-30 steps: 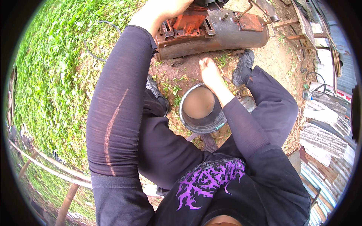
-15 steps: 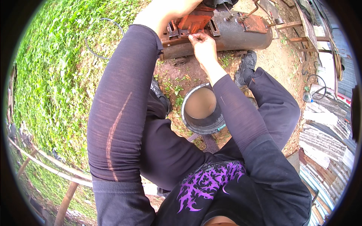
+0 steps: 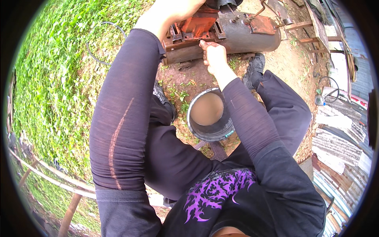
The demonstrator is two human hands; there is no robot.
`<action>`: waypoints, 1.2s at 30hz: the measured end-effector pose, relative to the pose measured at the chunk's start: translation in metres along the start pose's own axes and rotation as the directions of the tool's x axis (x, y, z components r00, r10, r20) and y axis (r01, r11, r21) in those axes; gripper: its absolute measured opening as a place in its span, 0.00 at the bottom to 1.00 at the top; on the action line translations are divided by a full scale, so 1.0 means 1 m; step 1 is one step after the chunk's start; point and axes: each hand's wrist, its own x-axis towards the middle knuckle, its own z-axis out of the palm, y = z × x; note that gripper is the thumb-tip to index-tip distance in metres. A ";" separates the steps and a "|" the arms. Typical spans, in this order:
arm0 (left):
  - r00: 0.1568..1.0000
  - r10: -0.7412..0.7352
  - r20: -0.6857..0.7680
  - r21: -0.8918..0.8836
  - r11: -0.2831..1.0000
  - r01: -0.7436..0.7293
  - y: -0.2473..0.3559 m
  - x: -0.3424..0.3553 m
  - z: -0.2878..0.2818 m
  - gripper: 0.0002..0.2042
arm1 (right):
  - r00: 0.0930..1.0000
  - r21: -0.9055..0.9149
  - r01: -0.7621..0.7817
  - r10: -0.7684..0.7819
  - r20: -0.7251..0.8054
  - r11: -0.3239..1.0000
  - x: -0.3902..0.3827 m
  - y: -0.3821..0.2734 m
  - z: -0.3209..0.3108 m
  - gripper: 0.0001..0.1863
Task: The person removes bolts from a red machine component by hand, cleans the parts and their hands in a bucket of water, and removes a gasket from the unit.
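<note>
Ahead of me lies a dark, rusty cylindrical metal tank [image 3: 252,35] with an orange, slotted metal bracket [image 3: 197,27] on top. My left hand [image 3: 179,10] reaches over the bracket's far left side; its fingers run past the upper edge of the view. The fingers of my right hand [image 3: 214,57] are curled and pinched at the bracket's near lower edge, by the bolt-hole area. Whatever they grip there is too small to make out. A black bucket [image 3: 215,133] of murky brown water stands between my legs, below my right forearm.
A black round part [image 3: 223,4] sits above the bracket. Thin pipes [image 3: 258,12] and fittings rise from the tank's right end. Grass [image 3: 63,79] with a looped dark cable [image 3: 89,51] spreads on the left. Corrugated sheets [image 3: 339,146] and boards are piled at right.
My right hand has shifted slightly right along the bracket's near edge, and its fingers are curled in more. The left hand stays over the bracket. The whole view has shifted a little.
</note>
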 end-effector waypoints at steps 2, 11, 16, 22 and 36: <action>1.000 -0.001 -0.006 -0.001 1.000 0.001 0.005 -0.002 0.001 0.25 | 1.000 0.102 0.013 -0.015 0.013 0.995 -0.006 -0.003 0.003 0.08; 0.999 0.040 0.008 0.001 0.999 -0.040 -0.005 0.001 0.000 0.23 | 0.991 -0.023 0.021 -0.024 -0.134 1.000 -0.013 0.005 0.006 0.08; 1.000 0.031 0.006 -0.004 1.000 -0.031 -0.001 0.002 0.003 0.23 | 0.985 0.023 0.093 -0.088 -0.147 0.995 -0.008 0.022 -0.016 0.11; 1.000 0.015 0.006 -0.012 1.000 -0.015 -0.008 0.002 0.002 0.23 | 0.997 0.172 -0.016 0.029 -0.077 0.985 -0.001 -0.012 0.006 0.10; 1.000 -0.004 -0.001 0.022 1.000 0.004 -0.001 0.001 0.001 0.23 | 0.994 0.015 0.048 -0.046 -0.103 0.999 -0.007 -0.003 0.001 0.10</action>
